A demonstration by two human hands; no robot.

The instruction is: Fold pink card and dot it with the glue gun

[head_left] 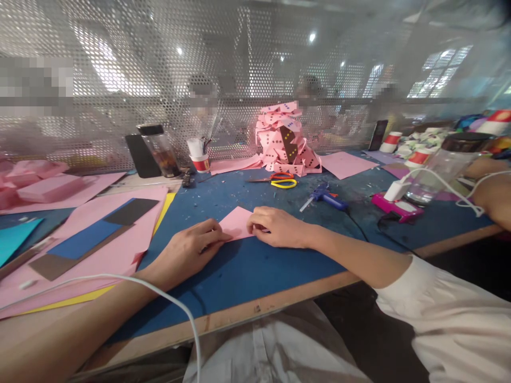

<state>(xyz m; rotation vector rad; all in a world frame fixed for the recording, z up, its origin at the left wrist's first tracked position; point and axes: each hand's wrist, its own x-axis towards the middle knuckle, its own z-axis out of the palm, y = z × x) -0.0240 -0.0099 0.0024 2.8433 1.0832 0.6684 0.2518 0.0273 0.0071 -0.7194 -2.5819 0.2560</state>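
Note:
A small piece of pink paper [238,221] lies on the blue table top between my two hands. My left hand [195,244] has its fingers bent and pressed together at the paper's left corner. On the opposite corner, the curled fingers and thumb of my right hand [275,226] grip the edge. Beyond the paper lie scissors [284,181] with red and yellow handles. A blue glue gun [327,197] with a white stick in it rests to the right of them.
A pile of dotted pink paper pieces [279,141] stands by the perforated metal screen [231,64]. Pink sheets [147,234] with blue and brown strips lie left. A magenta power block [397,207] and a glass jar [429,170] sit right, near another person's arm [495,197]. A white cable [175,300] crosses my left forearm.

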